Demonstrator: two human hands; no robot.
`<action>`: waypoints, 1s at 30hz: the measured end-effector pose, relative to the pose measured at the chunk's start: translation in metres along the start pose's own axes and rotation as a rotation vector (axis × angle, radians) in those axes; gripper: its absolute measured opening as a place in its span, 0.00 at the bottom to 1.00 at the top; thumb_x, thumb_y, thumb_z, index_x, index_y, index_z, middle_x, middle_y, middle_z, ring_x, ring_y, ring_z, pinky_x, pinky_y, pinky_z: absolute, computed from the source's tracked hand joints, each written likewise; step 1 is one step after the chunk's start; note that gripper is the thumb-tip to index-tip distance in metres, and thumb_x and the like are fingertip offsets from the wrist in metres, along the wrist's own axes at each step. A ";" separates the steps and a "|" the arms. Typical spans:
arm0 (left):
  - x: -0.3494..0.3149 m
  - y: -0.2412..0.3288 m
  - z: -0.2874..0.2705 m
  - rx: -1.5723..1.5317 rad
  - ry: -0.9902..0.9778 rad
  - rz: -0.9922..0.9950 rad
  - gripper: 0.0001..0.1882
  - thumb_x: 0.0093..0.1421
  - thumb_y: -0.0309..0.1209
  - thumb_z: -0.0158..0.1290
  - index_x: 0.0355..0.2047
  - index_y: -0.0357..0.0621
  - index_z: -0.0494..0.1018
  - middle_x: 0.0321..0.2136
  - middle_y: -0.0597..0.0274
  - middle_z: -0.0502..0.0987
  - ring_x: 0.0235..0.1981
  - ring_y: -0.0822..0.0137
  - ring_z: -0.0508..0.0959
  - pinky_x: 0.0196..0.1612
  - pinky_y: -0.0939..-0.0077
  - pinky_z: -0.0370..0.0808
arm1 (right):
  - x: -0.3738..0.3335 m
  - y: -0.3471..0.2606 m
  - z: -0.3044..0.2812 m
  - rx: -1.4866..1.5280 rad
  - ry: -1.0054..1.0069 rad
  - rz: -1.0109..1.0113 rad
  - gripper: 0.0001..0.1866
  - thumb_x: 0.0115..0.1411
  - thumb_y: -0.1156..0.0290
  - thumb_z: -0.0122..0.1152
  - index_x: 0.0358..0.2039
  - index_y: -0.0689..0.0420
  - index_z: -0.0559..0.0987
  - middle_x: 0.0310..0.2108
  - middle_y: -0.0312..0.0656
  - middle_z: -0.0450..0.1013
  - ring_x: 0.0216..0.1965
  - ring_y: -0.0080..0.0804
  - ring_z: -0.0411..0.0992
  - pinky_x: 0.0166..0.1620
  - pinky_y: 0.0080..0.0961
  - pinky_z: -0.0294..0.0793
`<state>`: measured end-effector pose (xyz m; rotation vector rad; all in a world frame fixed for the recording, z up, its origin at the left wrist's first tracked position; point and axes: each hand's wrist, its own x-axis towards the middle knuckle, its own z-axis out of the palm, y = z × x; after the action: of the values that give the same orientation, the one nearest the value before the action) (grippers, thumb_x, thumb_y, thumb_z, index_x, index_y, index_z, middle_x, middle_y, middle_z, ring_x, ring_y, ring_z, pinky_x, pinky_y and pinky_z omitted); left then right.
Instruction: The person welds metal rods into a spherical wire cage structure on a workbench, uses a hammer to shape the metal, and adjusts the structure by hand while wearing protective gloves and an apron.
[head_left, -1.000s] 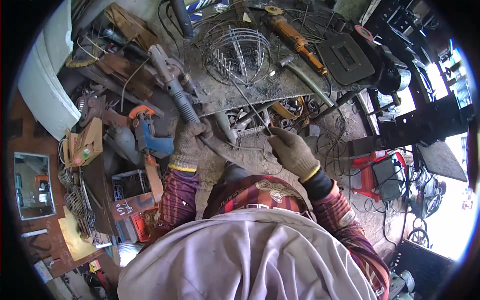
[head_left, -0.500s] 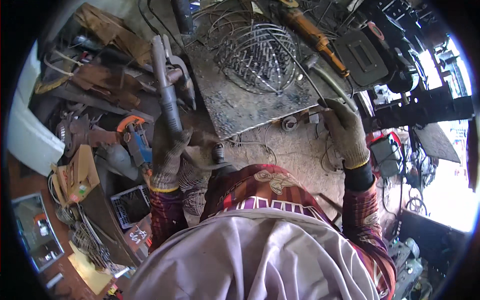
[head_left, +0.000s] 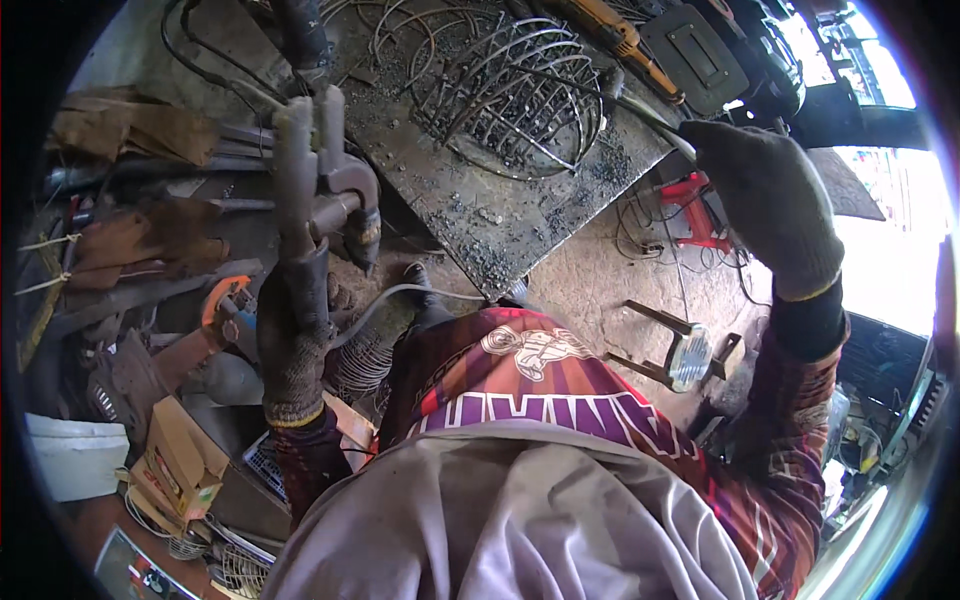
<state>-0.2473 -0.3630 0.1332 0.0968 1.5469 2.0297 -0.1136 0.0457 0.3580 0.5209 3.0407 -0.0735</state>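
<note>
In my gloved left hand is a grey welding electrode holder, gripped by its dark handle, with jaws pointing away from me. It stands left of a metal worktable. My gloved right hand is closed around the near end of a thin dark rod, beyond the table's right edge. The rod reaches over a rounded cage of bent metal rods on the table. A hammer lies beside the rod; its light handle runs up to my right fingers, and whether they touch it I cannot tell.
An orange power tool and a dark welding mask lie at the far right. Below the table's right side is a red tool with cables. Brown cloths and a cardboard box are at left. A cable crosses near my feet.
My view has shifted, and the table's near corner now points toward me. My right hand has moved right and farther away, with the rod lying flatter. The left hand keeps the electrode holder.
</note>
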 end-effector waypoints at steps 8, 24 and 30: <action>0.010 -0.003 -0.008 0.347 -0.029 0.057 0.28 0.58 0.31 0.62 0.58 0.36 0.68 0.45 0.61 0.76 0.44 0.68 0.79 0.49 0.69 0.79 | 0.025 -0.020 -0.025 -0.141 -0.105 -0.037 0.14 0.66 0.68 0.56 0.47 0.54 0.85 0.41 0.50 0.82 0.41 0.48 0.82 0.48 0.37 0.80; 0.067 0.024 0.090 0.531 -0.136 0.496 0.17 0.56 0.26 0.66 0.46 0.37 0.77 0.41 0.61 0.81 0.40 0.70 0.80 0.45 0.72 0.78 | 0.029 -0.020 0.007 -0.097 -0.075 -0.005 0.13 0.67 0.67 0.59 0.48 0.53 0.85 0.40 0.49 0.83 0.40 0.45 0.82 0.47 0.37 0.80; 0.060 0.057 0.114 0.566 -0.079 0.569 0.22 0.59 0.25 0.63 0.53 0.36 0.73 0.43 0.65 0.79 0.41 0.74 0.77 0.46 0.75 0.75 | 0.021 0.018 0.039 -0.086 0.032 -0.082 0.13 0.68 0.66 0.59 0.49 0.49 0.86 0.38 0.45 0.83 0.39 0.44 0.82 0.46 0.36 0.81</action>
<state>-0.2748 -0.2453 0.2050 0.9122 2.1739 1.8637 -0.1252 0.0671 0.3167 0.3955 3.0788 0.0619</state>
